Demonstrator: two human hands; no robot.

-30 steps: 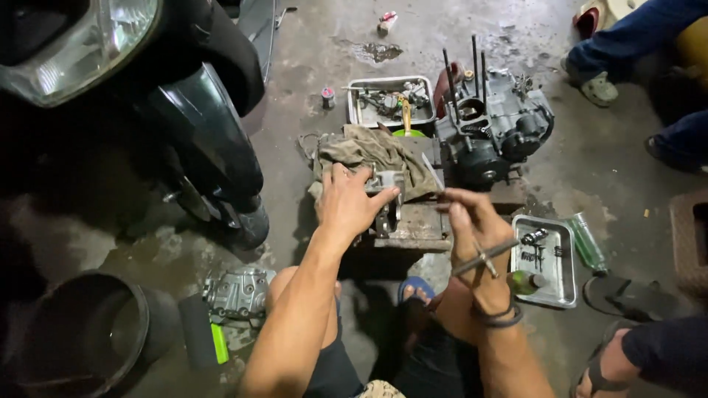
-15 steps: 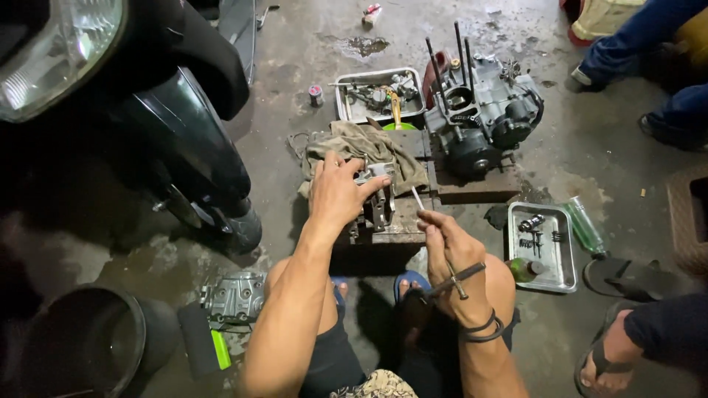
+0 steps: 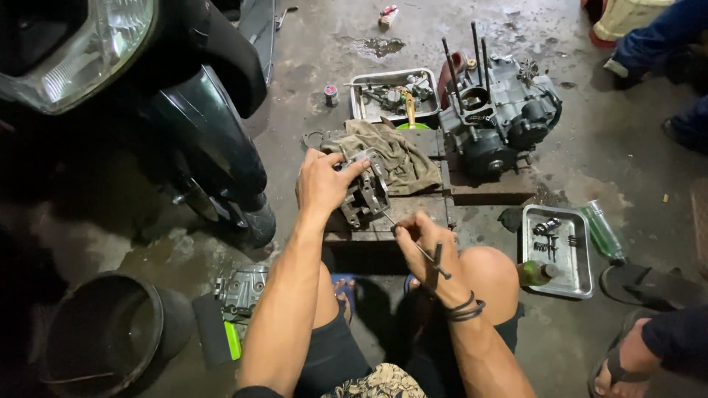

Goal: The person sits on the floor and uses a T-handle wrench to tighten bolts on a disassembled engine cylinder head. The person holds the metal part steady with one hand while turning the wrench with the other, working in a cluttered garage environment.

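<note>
Right now my left hand [image 3: 322, 184] clamps over the grey metal engine part [image 3: 365, 195] that sits on the wooden block [image 3: 413, 210] in front of my knees, fingers closed on its near left side and top edge. My right hand [image 3: 420, 239] is pinched shut around a thin T-handled tool [image 3: 417, 247], whose slim tip reaches up toward the part's right face. I judge the part to be a solid casting: heavy for its bulk, stiff, with sharp ribs and probably an oily skin, so it wants a full wrap over the broad outer body, not a hold on the thin fins. The tool looks light and rigid but narrow enough to slip or bend if I lean sideways on it, so holding it low on the shaft seems best. A crumpled tan rag [image 3: 391, 151] lies just beyond the part, a larger engine block [image 3: 498, 121] stands far right, and a metal tray [image 3: 564, 250] of small pieces rests on the floor at my right knee.
</note>
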